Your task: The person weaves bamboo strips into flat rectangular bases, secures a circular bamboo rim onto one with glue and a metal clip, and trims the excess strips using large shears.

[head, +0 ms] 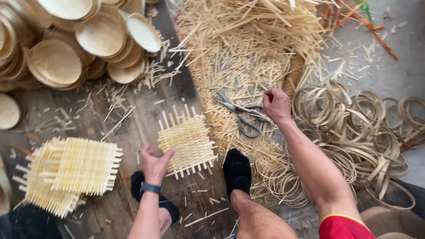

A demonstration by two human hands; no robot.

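The left hand (pixel 155 164) rests on the lower left corner of a small square woven mat (pixel 188 141) of pale bamboo strips; its fingers are spread and press on the edge, so this grip is open and holds nothing closed inside. The mat lies flat on a dark wooden board (pixel 146 110), just in front of the person's two feet in black socks (pixel 237 170). The right hand (pixel 276 105) is reaching further away, over a heap of loose bamboo slivers (pixel 248 48). Its fingers are curled together at the tips (whether they pinch a strip there, I cannot tell). A pair of scissors (pixel 241 116) lies just beside this hand, to its left, on the slivers. To the left of the left hand there is a stack of finished woven mats (pixel 71 172). Many round shallow woven trays (pixel 66 48) are piled at the far left, and thin bamboo rings (pixel 358 128) are scattered at the right.
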